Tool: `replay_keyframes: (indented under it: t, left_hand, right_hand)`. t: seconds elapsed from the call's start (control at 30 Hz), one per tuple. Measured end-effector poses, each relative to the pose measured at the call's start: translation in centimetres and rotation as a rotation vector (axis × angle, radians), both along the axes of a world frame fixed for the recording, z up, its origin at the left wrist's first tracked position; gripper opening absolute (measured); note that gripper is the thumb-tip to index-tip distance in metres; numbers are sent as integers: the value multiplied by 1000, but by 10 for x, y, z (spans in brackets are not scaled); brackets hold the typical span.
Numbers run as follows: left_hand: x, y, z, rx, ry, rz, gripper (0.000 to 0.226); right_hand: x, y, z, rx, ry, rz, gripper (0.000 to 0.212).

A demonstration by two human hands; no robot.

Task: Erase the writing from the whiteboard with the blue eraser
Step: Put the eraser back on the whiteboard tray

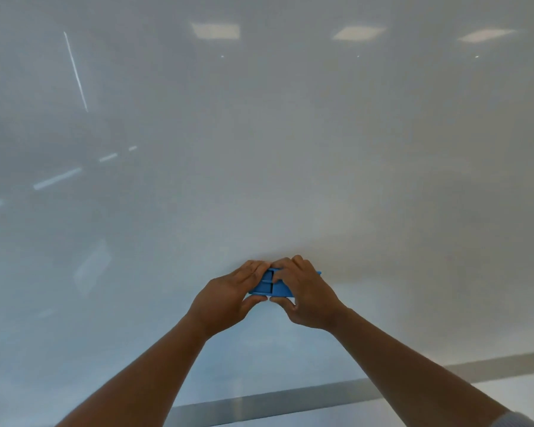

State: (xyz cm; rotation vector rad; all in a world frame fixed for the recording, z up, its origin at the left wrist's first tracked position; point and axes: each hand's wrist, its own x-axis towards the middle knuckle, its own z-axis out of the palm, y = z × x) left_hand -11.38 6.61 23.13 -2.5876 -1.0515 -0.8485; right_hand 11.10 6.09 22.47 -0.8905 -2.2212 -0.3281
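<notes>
The whiteboard (290, 149) fills nearly the whole view, glossy and white, and no writing shows on the part I see. The blue eraser (269, 285) lies flat against the board low in the middle. My left hand (228, 300) grips its left end, fingers on top and thumb below. My right hand (305, 294) grips its right end the same way. Most of the eraser is hidden under my fingers.
The board's grey metal bottom frame (290, 402) runs across the lower right. Ceiling lights (216, 30) and pale streaks (74, 69) are reflected in the board's surface. A light wall strip (521, 392) lies below the frame.
</notes>
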Motion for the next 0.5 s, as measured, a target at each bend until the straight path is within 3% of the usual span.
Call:
replay_keyframes:
  t: [0.2, 0.5]
  left_hand:
    - [18, -9, -44, -155, -24, 31, 59]
    - [38, -15, -96, -314, -2, 116, 63]
  right_hand:
    - [20, -13, -32, -192, -11, -22, 55]
    - [56, -22, -86, -283, -66, -92, 60]
